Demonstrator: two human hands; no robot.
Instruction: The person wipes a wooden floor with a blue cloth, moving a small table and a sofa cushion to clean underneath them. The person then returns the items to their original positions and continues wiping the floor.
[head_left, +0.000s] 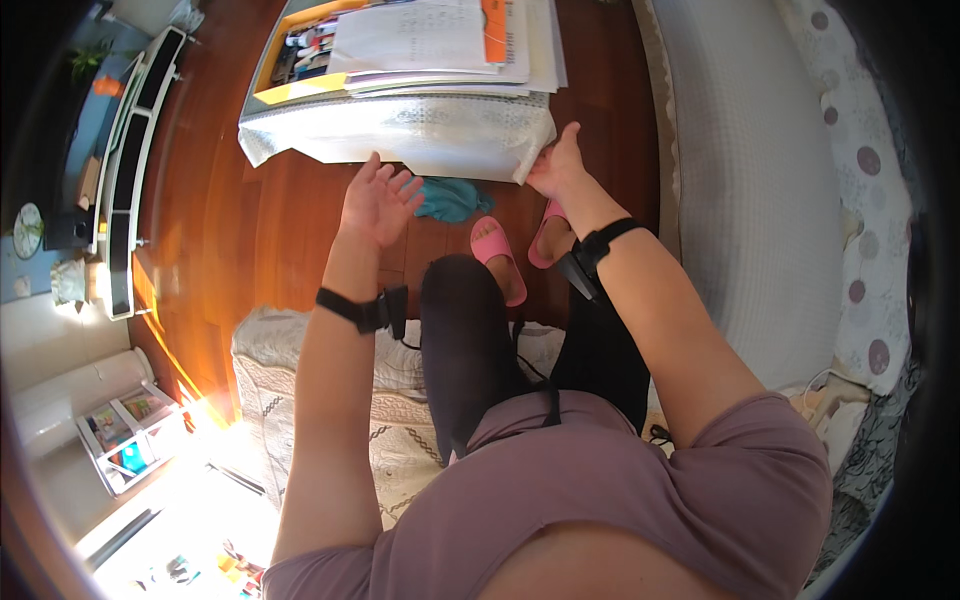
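My left hand (381, 201) is palm up with its fingers apart, just in front of the low table's near side, holding nothing. My right hand (559, 166) is at the right front corner of the patterned tablecloth (420, 124), thumb pointing away from me. Its fingers are partly hidden at the hanging cloth corner, so I cannot tell whether they grip it. On the table lie a stack of papers (420, 41) with an orange strip (493, 30) and a yellow box (300, 91) holding pens and small items. Below the table's edge, a crumpled teal cloth (450, 199) rests on the floor.
I sit on a quilted seat cover (274, 360), my feet in pink slippers (491, 236) on the wooden floor (217, 225). To the right runs a sofa or bed with a pale cover (750, 187). A white cabinet (131, 180) and a small rack (127, 435) stand left.
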